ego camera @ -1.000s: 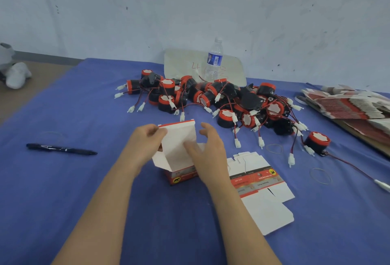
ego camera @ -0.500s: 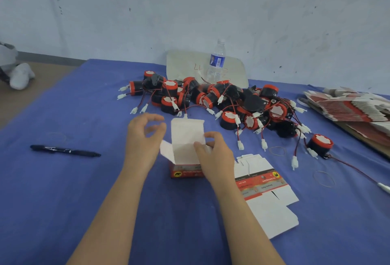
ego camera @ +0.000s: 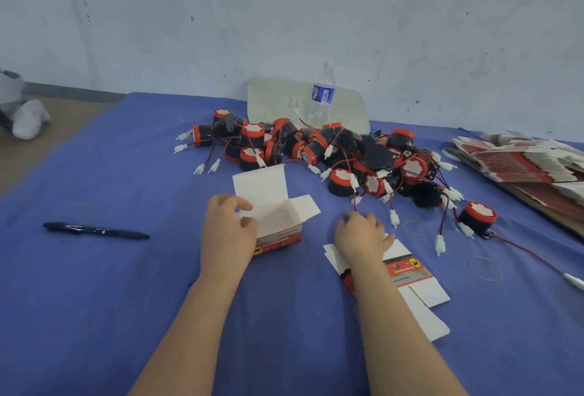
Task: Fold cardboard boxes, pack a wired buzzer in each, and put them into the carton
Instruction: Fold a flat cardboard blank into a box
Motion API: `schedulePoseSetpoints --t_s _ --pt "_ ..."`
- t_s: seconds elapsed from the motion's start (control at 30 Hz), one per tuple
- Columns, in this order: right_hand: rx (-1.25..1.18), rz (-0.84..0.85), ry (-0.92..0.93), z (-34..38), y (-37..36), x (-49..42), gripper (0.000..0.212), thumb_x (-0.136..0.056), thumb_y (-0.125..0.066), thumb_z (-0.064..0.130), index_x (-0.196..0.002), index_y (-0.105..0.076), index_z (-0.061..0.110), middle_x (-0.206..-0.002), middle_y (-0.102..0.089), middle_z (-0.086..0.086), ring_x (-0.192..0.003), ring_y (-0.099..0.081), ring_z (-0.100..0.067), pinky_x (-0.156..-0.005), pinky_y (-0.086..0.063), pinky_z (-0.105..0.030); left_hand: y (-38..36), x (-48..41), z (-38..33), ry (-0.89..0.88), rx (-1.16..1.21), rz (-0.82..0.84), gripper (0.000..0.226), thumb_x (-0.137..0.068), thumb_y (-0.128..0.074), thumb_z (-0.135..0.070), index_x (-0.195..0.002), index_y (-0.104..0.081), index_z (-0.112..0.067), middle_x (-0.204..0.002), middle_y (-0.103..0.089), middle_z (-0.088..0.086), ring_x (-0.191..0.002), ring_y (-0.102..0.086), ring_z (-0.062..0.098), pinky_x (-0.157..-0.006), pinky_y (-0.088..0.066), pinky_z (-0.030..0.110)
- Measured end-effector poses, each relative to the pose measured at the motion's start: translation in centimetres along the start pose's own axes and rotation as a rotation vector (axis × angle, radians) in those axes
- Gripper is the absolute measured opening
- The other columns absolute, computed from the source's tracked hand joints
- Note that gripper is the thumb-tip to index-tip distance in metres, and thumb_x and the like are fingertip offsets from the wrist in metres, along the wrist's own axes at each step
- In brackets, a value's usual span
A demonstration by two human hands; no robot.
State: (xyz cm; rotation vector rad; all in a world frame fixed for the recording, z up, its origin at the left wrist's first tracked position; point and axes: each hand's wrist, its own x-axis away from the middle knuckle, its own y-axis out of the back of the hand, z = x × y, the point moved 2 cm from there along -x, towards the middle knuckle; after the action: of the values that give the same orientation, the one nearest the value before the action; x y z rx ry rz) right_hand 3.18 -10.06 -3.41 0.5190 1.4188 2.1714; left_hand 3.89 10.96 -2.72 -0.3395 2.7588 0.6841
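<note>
One box (ego camera: pixel 278 206) is folded up, lid open, middle of the bench (ego camera: pixel 94 301), so it's buzzer time: next move means teasing one out of the tangled pile (ego camera: pixel 347 155) by the far edge. Left grip (ego camera: pixel 229 231) is curled round the box's side. Right grip (ego camera: pixel 363 234) is curled at a red wire (ego camera: pixel 354 203); can't tell if it's pinched.

A table under a blue cloth (ego camera: pixel 94 316) carries it all. A black pen (ego camera: pixel 94 231) lies at the left. A heap of wired buzzers (ego camera: pixel 316 149) sprawls across the far middle, with one buzzer (ego camera: pixel 477 217) apart to its right. An open box (ego camera: pixel 275 225) stands in the near middle, a flat box blank (ego camera: pixel 410 288) near its right. Flat blanks (ego camera: pixel 521 162) are stacked far right. A water bottle (ego camera: pixel 321 95) stands behind the heap, before what may be a pale board (ego camera: pixel 275 102).
</note>
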Motion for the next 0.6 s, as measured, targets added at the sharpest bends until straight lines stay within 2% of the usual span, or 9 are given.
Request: schedulePoseSetpoints --t_s 0.13,0.2,0.23,0.3,0.37,0.4,0.47,0.53,0.6 --pt "0.022 -0.104 0.046 0.8 0.2 0.3 0.036 -0.094 -0.045 0.011 -0.126 -0.057 0.021 -0.133 -0.045 -0.012 -0.129 -0.037 -0.033 -0.109 -0.022 -0.048 0.4 0.2 -0.2 0.032 0.051 -0.091 0.035 -0.086 -0.057 0.002 -0.112 -0.047 -0.018 -0.149 -0.019 0.001 -0.09 -0.043 0.011 -0.051 -0.035 0.013" --pt "-0.047 -0.123 0.081 1.4 0.7 0.7 0.031 -0.093 -0.044 0.01 -0.119 -0.059 0.019 -0.125 -0.049 -0.012 -0.12 -0.043 -0.033 -0.103 -0.028 -0.044 0.5 0.2 -0.2 0.054 0.086 -0.133 0.04 -0.086 -0.059 0.001 -0.119 -0.044 -0.016 -0.154 -0.011 0.001 -0.089 -0.041 0.011 -0.057 -0.037 0.022" --pt "-0.112 -0.129 0.106 1.6 1.2 1.1 0.026 -0.093 -0.044 0.01 -0.112 -0.06 0.017 -0.12 -0.051 -0.011 -0.114 -0.048 -0.033 -0.1 -0.031 -0.042 0.7 0.2 -0.1 0.058 0.095 -0.152 0.043 -0.087 -0.059 0.0 -0.123 -0.043 -0.015 -0.155 -0.011 0.002 -0.087 -0.039 0.008 -0.062 -0.036 0.022" --pt "-0.235 -0.132 0.178 1.8 2.6 1.9 0.01 -0.091 -0.047 0.013 -0.087 -0.056 0.016 -0.099 -0.058 -0.007 -0.095 -0.053 -0.031 -0.09 -0.039 -0.04 0.9 0.1 0.1 0.064 0.102 -0.187 0.047 -0.087 -0.059 -0.001 -0.129 -0.041 -0.014 -0.155 -0.014 0.004 -0.085 -0.036 0.003 -0.066 -0.031 0.016" --pt "-0.221 -0.091 0.24 1.5 4.3 2.8 0.016 -0.087 -0.049 0.014 -0.071 -0.048 0.016 -0.077 -0.057 -0.004 -0.082 -0.053 -0.03 -0.08 -0.043 -0.038 1.1 -0.1 0.3 0.069 0.11 -0.209 0.051 -0.087 -0.058 0.0 -0.132 -0.039 -0.013 -0.154 -0.017 0.005 -0.102 -0.044 0.01 -0.073 -0.032 0.019" --pt "-0.169 -0.044 0.244 1.0 5.1 3.2 0.017 -0.086 -0.049 0.015 -0.07 -0.047 0.015 -0.073 -0.056 -0.004 -0.08 -0.053 -0.031 -0.078 -0.044 -0.038 1.2 -0.1 0.4 0.071 0.108 -0.217 0.052 -0.086 -0.058 0.001 -0.133 -0.038 -0.012 -0.153 -0.02 0.006 -0.113 -0.046 0.018 -0.076 -0.036 0.025" --pt "-0.062 0.059 0.216 -0.1 6.3 3.9 0.022 -0.087 -0.047 0.014 -0.066 -0.042 0.013 -0.066 -0.049 -0.004 -0.074 -0.048 -0.03 -0.073 -0.04 -0.037 1.2 -0.2 0.5 0.069 0.103 -0.243 0.055 -0.086 -0.058 0.002 -0.135 -0.037 -0.011 -0.149 -0.025 0.007 -0.123 -0.044 0.025 -0.081 -0.04 0.031" --pt "0.009 0.157 0.205 -1.1 7.1 4.5 0.023 -0.089 -0.045 0.013 -0.067 -0.038 0.012 -0.066 -0.041 -0.003 -0.069 -0.039 -0.025 -0.069 -0.032 -0.034 1.0 -0.3 0.7 0.094 0.13 -0.271 0.061 -0.085 -0.059 0.001 -0.14 -0.033 -0.011 -0.147 -0.028 0.006 -0.125 -0.039 0.018 -0.085 -0.036 0.026" --pt "0.05 0.223 0.243 -1.5 7.5 5.2 0.015 -0.091 -0.044 0.016 -0.078 -0.047 0.009 -0.074 -0.046 -0.004 -0.069 -0.04 -0.021 -0.068 -0.032 -0.031 0.9 -0.5 1.2 0.197 0.216 -0.285 0.068 -0.086 -0.061 -0.002 -0.145 -0.027 -0.011 -0.147 -0.03 0.005 -0.128 -0.036 0.015 -0.089 -0.033 0.022"
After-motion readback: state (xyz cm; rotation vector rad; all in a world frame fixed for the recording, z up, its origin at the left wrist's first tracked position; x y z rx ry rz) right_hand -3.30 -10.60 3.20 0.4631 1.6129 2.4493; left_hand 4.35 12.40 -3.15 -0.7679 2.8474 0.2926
